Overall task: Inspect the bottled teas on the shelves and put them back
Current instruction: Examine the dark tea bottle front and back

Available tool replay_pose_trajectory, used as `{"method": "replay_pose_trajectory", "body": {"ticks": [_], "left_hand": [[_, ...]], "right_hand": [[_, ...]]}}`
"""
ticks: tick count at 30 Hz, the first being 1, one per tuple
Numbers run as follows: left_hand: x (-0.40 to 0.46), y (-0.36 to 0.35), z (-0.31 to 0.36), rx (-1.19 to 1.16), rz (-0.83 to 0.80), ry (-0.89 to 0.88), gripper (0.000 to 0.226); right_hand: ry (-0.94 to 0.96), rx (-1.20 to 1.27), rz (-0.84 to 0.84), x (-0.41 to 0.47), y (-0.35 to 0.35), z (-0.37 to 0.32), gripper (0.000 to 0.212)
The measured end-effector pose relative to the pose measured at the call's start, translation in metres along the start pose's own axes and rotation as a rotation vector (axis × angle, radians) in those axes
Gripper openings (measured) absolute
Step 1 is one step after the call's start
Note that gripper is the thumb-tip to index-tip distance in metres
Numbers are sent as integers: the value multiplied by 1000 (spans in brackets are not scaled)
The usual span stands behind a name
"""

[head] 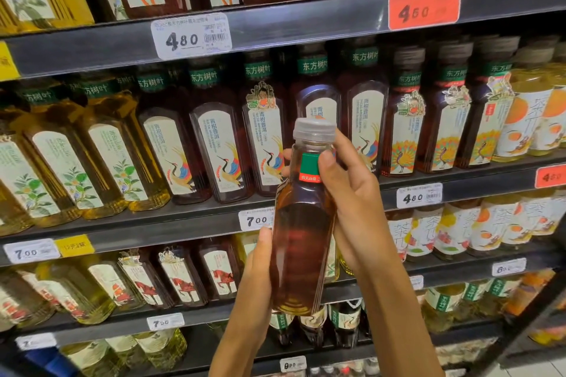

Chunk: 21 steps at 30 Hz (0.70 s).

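Observation:
A bottle of reddish-brown tea (301, 242) with a grey cap is held upright in front of the shelves, its back side toward me. My right hand (352, 193) grips its neck and shoulder, the thumb across the green neck band. My left hand (255, 272) holds the lower body from the left, fingers hidden behind the bottle. Straight behind the cap, in the middle shelf row (214, 150) of dark crane-label bottles, one bottle stands partly hidden.
Dark metal shelves (275, 30) carry rows of bottled tea: yellow tea at the left, dark tea in the middle, orange-label bottles at the right (533, 119). Price tags reading 4.80 and 7.00 line the shelf edges. A pale floor shows at the lower right.

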<state>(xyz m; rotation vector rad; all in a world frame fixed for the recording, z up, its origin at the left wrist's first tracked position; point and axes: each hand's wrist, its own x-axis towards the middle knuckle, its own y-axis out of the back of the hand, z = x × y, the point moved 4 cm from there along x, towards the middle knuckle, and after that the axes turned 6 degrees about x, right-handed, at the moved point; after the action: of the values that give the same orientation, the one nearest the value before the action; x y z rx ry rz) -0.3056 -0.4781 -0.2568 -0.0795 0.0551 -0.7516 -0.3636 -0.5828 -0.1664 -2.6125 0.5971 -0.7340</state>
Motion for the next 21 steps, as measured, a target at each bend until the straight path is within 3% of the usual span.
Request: {"method": "replay_pose_trajectory", "body": {"ticks": [2,8,12,17,21], "left_hand": [[-7,0,-1,-17,-7,-14,79],[-15,-15,5,-95,-71,-6,56],[-18,-16,3,-223,-155,61,68],[-18,-18,5,-209,-190,68,68],[-15,-15,17,-116,-118,0,56]], "right_hand": [[-8,6,10,2,1,0,70],[-29,-21,-22,6,3,-2,65],[-118,45,-69,6,3,1,59],[-123,55,-85,10,-2,2,44],[-99,6,-19,17,1,-2,62]]}}
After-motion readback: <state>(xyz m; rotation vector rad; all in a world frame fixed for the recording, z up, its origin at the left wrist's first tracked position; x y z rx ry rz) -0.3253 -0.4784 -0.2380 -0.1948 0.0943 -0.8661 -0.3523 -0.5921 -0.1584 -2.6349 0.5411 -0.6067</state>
